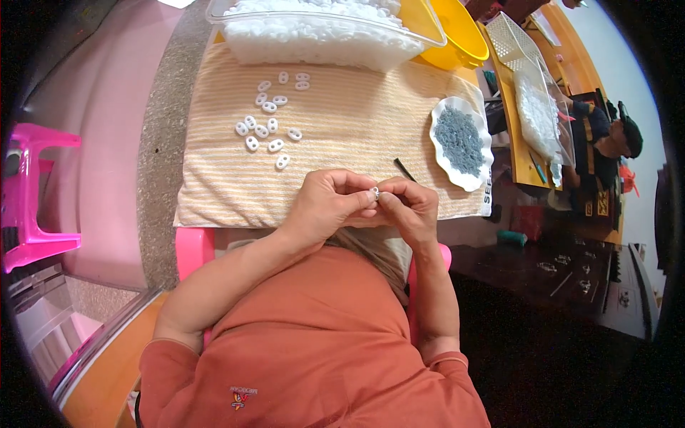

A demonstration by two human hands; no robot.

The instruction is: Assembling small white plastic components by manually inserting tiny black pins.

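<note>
Both hands meet at the near edge of the striped towel, fingertips together. My left hand [325, 203] is closed, its thumb and fingers pinching a small white plastic piece [375, 192]. From the other side, my right hand [414, 207] grips the same piece between thumb and forefinger. Most of the piece is hidden by the fingers. Just beyond my right hand lies a thin black stick [404, 170], its lower end close to the fingers. Several white oval pieces with two holes [275, 145] are scattered on the towel, left of and beyond my left hand.
A clear bin [321, 46] heaped with white pieces stands at the far edge, beside a yellow basin [457, 36]. A scalloped white plate [437, 153] of small grey-blue bits sits right. A pink stool [36, 192] is far left. Another person [596, 143] sits beyond a side table.
</note>
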